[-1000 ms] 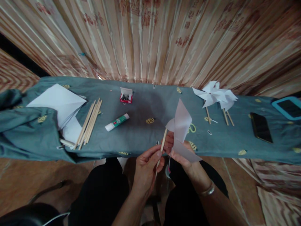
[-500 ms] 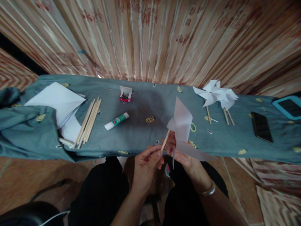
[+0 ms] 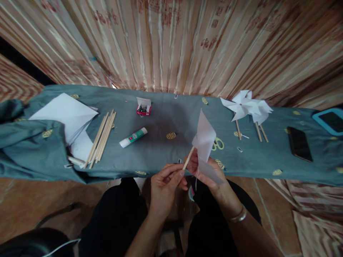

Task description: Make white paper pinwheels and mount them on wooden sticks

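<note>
A white paper pinwheel [image 3: 205, 135] on a thin wooden stick [image 3: 189, 158] is held up over the table's front edge. My left hand [image 3: 164, 185] is closed, pinching the lower part of the stick between thumb and fingers. Behind and under the paper blades, my right hand [image 3: 220, 192] grips the pinwheel near its centre; the blades hide some of its fingers. Just beyond the right hand, green-handled scissors [image 3: 218, 144] lie on the cloth, partly covered by the pinwheel.
Several wooden sticks [image 3: 103, 139] lie beside white paper sheets [image 3: 66, 114] at left. A glue stick [image 3: 133, 137] and an open red box [image 3: 144, 108] of small metal pieces are mid-table. White pinwheels [image 3: 245, 104], a dark phone [image 3: 299, 143] and a blue-framed device [image 3: 328, 121] lie at right.
The pinwheel has turned in my hands, so its blades look narrower and the lower one reaches less far right. More of the scissors shows. Both hands have stayed nearly in place.
</note>
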Demonstrator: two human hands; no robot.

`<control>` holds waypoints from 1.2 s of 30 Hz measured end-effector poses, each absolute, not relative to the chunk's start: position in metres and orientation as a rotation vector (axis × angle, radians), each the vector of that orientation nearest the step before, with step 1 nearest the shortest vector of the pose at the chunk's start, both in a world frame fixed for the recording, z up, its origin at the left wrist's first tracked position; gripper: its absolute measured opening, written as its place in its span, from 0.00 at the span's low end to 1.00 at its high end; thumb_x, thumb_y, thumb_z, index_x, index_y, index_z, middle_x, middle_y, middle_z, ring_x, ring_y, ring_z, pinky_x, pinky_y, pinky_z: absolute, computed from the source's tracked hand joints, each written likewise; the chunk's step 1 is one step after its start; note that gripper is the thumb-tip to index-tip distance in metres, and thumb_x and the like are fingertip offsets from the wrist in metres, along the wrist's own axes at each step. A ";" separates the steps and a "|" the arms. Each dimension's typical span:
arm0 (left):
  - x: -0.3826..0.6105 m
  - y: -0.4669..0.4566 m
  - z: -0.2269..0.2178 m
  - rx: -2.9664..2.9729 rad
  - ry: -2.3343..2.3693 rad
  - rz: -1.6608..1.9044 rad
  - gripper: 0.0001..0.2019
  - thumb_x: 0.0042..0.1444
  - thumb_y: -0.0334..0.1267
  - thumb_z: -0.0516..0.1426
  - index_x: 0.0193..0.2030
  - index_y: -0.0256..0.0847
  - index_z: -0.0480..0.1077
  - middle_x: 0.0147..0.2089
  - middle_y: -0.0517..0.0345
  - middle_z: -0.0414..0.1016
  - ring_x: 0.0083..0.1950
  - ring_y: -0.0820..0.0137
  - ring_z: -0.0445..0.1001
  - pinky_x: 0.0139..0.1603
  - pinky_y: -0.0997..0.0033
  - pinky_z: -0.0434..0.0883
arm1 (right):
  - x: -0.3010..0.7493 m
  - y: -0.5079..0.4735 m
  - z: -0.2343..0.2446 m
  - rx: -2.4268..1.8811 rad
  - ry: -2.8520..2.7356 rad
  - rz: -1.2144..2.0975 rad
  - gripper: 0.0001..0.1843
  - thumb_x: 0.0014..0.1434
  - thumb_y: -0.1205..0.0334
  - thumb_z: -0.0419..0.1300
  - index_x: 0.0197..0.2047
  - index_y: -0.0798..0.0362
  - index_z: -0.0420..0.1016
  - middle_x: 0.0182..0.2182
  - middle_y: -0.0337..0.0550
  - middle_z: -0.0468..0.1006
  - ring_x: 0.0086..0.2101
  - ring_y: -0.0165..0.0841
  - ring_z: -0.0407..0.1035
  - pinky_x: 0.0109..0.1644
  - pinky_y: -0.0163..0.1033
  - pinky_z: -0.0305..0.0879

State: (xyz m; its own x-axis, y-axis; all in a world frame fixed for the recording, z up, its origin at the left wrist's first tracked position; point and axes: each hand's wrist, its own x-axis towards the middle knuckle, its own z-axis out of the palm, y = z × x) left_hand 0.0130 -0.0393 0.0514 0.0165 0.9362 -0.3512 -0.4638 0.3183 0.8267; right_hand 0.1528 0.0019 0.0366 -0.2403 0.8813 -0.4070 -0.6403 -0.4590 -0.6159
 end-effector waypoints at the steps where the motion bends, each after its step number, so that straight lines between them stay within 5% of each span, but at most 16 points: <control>1: 0.013 -0.039 0.052 0.577 1.050 1.186 0.07 0.46 0.36 0.66 0.33 0.36 0.80 0.26 0.61 0.71 0.21 0.77 0.70 0.21 0.77 0.72 | 0.152 0.002 0.037 -0.886 -0.387 1.866 0.14 0.38 0.59 0.74 0.27 0.49 0.74 0.22 0.32 0.77 0.23 0.26 0.68 0.28 0.31 0.68; 36: 0.017 -0.042 0.055 0.452 0.969 1.209 0.08 0.43 0.36 0.68 0.31 0.36 0.79 0.30 0.60 0.69 0.21 0.76 0.72 0.19 0.73 0.77 | 0.161 0.001 0.021 -0.977 -0.321 1.835 0.10 0.42 0.65 0.70 0.27 0.48 0.73 0.23 0.31 0.76 0.25 0.28 0.69 0.32 0.35 0.69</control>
